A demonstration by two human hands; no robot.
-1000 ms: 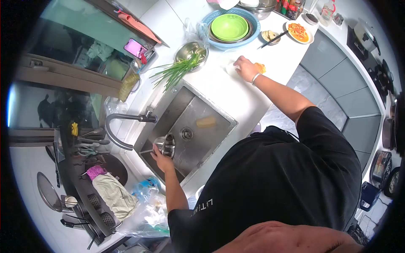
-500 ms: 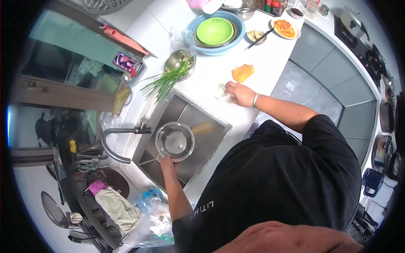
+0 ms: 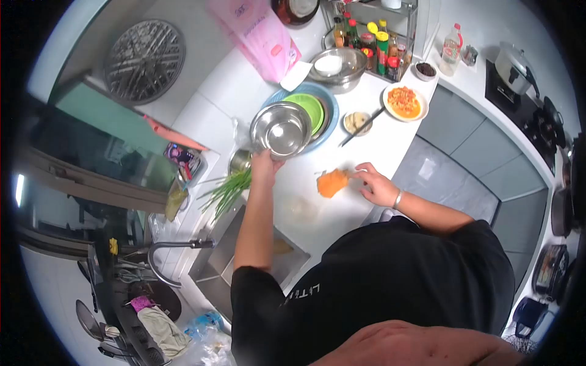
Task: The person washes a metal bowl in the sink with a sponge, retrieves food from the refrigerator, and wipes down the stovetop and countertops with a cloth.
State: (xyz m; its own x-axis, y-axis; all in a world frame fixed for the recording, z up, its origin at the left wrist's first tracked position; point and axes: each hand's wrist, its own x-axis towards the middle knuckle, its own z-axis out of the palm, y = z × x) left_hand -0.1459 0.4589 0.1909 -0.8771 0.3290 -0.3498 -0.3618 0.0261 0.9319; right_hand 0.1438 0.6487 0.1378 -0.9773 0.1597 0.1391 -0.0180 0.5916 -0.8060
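My left hand (image 3: 266,168) grips the near rim of a shiny steel bowl (image 3: 281,129), held over the left part of a blue basin (image 3: 329,131) and a green bowl (image 3: 312,110). Beside a heap of orange food (image 3: 332,183) on the white counter, my right hand (image 3: 377,186) has its fingers apart and nothing in it. Long green stalks (image 3: 229,192) lie across a steel bowl (image 3: 240,162), partly hidden by my left arm. A faint clear item (image 3: 299,208) is on the counter below the orange heap.
The sink (image 3: 213,262) and faucet (image 3: 177,245) are at lower left. Toward the back stand a small dish (image 3: 357,123) with a dark utensil, a plate of red and yellow food (image 3: 403,102), a colander (image 3: 339,66), a pink bag (image 3: 259,36) and condiment bottles (image 3: 381,52).
My left hand has lifted the steel bowl out of the sink toward the blue basin. My right hand has let go of the clear item and moved right of the orange food. The view has shifted.
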